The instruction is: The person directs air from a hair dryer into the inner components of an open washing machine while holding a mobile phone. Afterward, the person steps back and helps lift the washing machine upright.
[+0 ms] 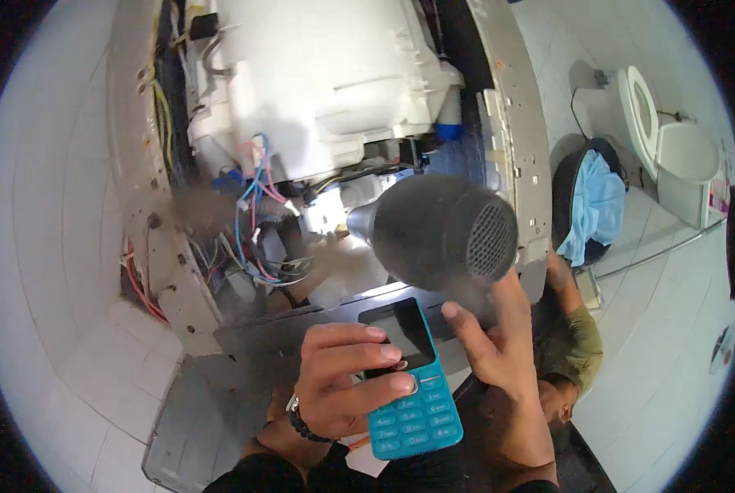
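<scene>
My left hand (347,382), with a watch or bracelet at the wrist, grips a teal keypad phone (417,423). Its fingers lie across the dark screen, and bright light shows at the phone's top edge. My right hand (507,345) is closed at the lower end of a dark grey hair dryer (445,230); the handle is mostly hidden. The dryer's nozzle points left at a brightly lit white part (324,214) inside an opened appliance. Blue and pink wires (256,197) hang beside that part. Blurred brownish shapes below it cannot be made out.
The appliance's white plastic tub (326,74) sits between metal side panels (519,123). At the right, another person's olive sleeve (581,341) is close to my right arm. Beyond stand a toilet (618,115) and a black basin (569,193) with blue cloth. A grey panel (199,411) lies lower left.
</scene>
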Demonstrator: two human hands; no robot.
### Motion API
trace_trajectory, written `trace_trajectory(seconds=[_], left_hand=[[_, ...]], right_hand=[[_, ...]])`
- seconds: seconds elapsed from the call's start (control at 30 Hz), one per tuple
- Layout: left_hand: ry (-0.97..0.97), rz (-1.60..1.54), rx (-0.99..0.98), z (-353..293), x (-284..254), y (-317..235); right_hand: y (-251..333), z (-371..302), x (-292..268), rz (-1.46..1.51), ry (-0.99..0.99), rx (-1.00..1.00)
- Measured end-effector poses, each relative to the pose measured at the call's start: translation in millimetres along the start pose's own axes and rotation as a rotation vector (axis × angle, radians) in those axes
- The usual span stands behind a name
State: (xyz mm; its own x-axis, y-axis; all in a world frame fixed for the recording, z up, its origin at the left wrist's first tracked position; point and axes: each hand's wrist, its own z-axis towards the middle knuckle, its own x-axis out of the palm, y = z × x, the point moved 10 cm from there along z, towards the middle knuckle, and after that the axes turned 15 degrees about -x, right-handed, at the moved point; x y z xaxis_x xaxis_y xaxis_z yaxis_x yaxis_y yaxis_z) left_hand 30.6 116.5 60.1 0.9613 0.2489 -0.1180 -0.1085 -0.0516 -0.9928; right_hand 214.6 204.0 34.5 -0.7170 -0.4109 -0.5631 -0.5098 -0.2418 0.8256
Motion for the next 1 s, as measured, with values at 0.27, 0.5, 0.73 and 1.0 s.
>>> trace_trajectory(seconds=[0.27, 0.5, 0.73, 1.0], left_hand=[[-0.08, -0.016, -0.004, -11.9, -35.7, 4.2], [-0.098, -0.024, 0.001, -14.2, -43.4, 2.5], [-0.043, 0.006, 0.061, -11.5, -34.8, -3.7], [-0.031, -0.233, 0.255, -12.6, -32.4, -24.3]], right_hand=[[25.7, 11.2, 25.2, -0.066, 0.029, -0.091], [20.4, 2.9, 22.0, -0.032, -0.037, 0.015], [5.5, -9.0, 17.2, 0.08, -0.137, 0.129], [-20.5, -25.0, 4.1, 0.112, -0.199, 0.211]])
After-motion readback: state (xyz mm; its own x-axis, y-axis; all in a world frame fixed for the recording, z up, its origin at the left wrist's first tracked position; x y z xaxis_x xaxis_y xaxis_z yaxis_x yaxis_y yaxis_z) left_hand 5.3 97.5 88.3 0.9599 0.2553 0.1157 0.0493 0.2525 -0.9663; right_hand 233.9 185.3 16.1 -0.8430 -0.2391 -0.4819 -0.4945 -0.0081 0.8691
